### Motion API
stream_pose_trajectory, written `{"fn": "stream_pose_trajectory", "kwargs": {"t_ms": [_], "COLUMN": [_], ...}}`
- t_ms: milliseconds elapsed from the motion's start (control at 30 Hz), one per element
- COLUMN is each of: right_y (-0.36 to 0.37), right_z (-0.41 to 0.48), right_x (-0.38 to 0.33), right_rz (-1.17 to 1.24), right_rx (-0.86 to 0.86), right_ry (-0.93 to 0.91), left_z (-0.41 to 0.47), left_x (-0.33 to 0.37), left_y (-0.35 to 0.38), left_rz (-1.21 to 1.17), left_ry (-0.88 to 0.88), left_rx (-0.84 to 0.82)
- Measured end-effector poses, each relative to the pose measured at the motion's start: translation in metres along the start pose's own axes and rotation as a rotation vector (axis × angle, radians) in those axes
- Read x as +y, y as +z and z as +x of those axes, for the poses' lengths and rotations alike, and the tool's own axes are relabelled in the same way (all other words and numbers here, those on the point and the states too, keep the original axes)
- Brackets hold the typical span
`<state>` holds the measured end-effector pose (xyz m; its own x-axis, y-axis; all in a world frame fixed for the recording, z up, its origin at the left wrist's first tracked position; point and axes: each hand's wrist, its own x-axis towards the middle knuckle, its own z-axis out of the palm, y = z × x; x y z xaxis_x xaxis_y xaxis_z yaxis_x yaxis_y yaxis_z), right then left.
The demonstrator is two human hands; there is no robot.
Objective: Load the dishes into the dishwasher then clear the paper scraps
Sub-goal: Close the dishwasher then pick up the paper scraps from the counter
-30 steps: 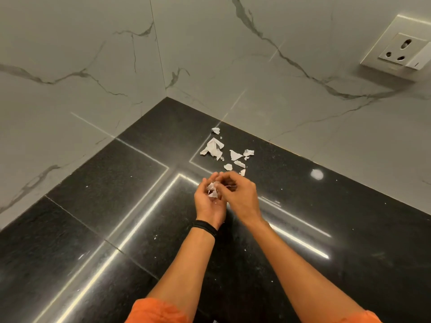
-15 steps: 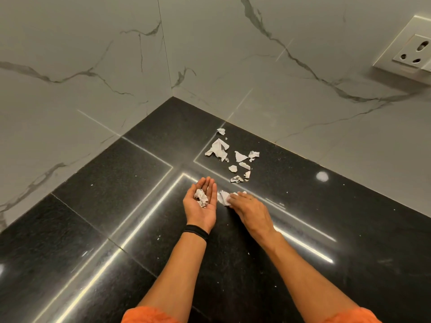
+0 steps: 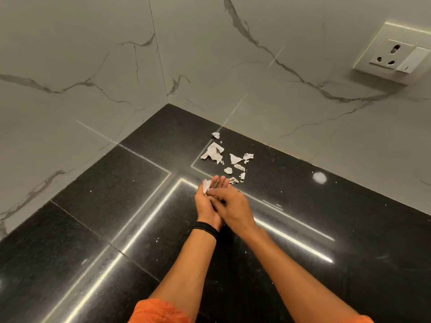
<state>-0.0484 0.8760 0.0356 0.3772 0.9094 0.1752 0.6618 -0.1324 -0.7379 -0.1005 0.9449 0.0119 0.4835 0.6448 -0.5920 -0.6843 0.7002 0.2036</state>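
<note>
Several white paper scraps lie on the black granite counter (image 3: 105, 206) near the wall corner; the largest scrap (image 3: 213, 151) lies at the left of the group and smaller bits (image 3: 234, 158) to its right. My left hand (image 3: 204, 212) is held palm up just in front of them, fingers straight, with a collected scrap (image 3: 206, 185) showing in it. My right hand (image 3: 234, 209) lies over the left palm, its fingertips pinching a scrap against it. The rest of the left palm's contents are hidden under the right hand.
Marble walls meet in a corner just behind the scraps. A white wall socket (image 3: 394, 54) sits at the upper right. Bright light strips reflect off the glossy counter. A black band is on my left wrist (image 3: 206, 227).
My right hand lifted a scrap off the counter and moved left over my open left palm. The view shifted slightly.
</note>
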Motion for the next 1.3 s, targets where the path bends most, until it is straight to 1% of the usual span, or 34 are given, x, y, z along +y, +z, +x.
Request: {"fn": "stream_pose_trajectory", "kwargs": {"t_ms": [67,133,200,267,333,400,433,467,533,567,633,667,767,833,900,1000,1033,1133,1167,1200,1233,1300], "right_y": [0.008,0.008,0.003,0.000,0.002,0.008,0.013,0.019,0.033,0.038,0.040,0.039,0.024,0.011,0.001,-0.004,-0.004,-0.011,-0.015,-0.018,-0.020,-0.015], "right_z": [-0.001,0.002,0.007,0.014,0.021,0.023,0.021,0.017,0.006,0.000,-0.008,-0.009,-0.003,0.008,0.017,0.021,0.023,0.034,0.040,0.047,0.052,0.060], "right_x": [-0.001,-0.006,-0.010,-0.014,-0.011,-0.001,0.006,0.012,0.024,0.029,0.036,0.037,0.034,0.026,0.012,0.001,0.004,0.020,0.029,0.040,0.051,0.066], "right_rz": [-0.093,-0.085,0.046,0.213,0.253,0.189,0.111,0.008,-0.227,-0.305,-0.321,-0.278,-0.007,0.160,0.193,0.058,0.072,0.213,0.177,0.082,-0.034,-0.273], "right_rx": [-0.059,-0.052,0.010,0.026,0.037,0.028,-0.023,-0.111,-0.283,-0.308,-0.246,-0.187,0.029,0.135,0.155,0.089,0.099,0.246,0.268,0.248,0.184,-0.030], "right_ry": [-0.067,-0.078,-0.035,0.018,0.076,0.131,0.130,0.085,-0.089,-0.151,-0.191,-0.158,0.079,0.138,0.095,-0.051,-0.056,0.100,0.141,0.153,0.138,0.035], "left_z": [-0.002,-0.005,-0.005,-0.008,-0.014,-0.018,-0.020,-0.021,-0.023,-0.023,-0.022,-0.021,-0.020,-0.016,-0.012,-0.009,-0.006,0.006,0.009,0.012,0.012,0.016], "left_x": [0.005,0.014,0.024,0.036,0.049,0.060,0.064,0.067,0.070,0.069,0.067,0.064,0.050,0.036,0.021,0.006,0.004,0.007,0.008,0.010,0.012,0.014], "left_y": [-0.006,-0.016,-0.023,-0.029,-0.030,-0.034,-0.036,-0.039,-0.042,-0.043,-0.046,-0.045,-0.037,-0.031,-0.021,-0.005,-0.001,0.002,0.001,0.000,0.001,0.002], "left_rz": [-0.068,-0.141,-0.186,-0.182,-0.158,-0.154,-0.159,-0.162,-0.165,-0.166,-0.149,-0.134,-0.073,-0.044,-0.035,-0.063,-0.086,-0.119,-0.132,-0.138,-0.141,-0.132], "left_ry": [0.003,0.009,0.020,0.049,0.079,0.118,0.126,0.132,0.139,0.140,0.131,0.126,0.091,0.054,0.005,-0.058,-0.070,-0.060,-0.057,-0.053,-0.048,-0.034], "left_rx": [0.006,-0.020,-0.050,-0.063,-0.085,-0.072,-0.061,-0.049,-0.041,-0.042,-0.029,-0.021,-0.022,-0.034,-0.063,-0.085,-0.089,-0.088,-0.088,-0.080,-0.074,-0.056]}}
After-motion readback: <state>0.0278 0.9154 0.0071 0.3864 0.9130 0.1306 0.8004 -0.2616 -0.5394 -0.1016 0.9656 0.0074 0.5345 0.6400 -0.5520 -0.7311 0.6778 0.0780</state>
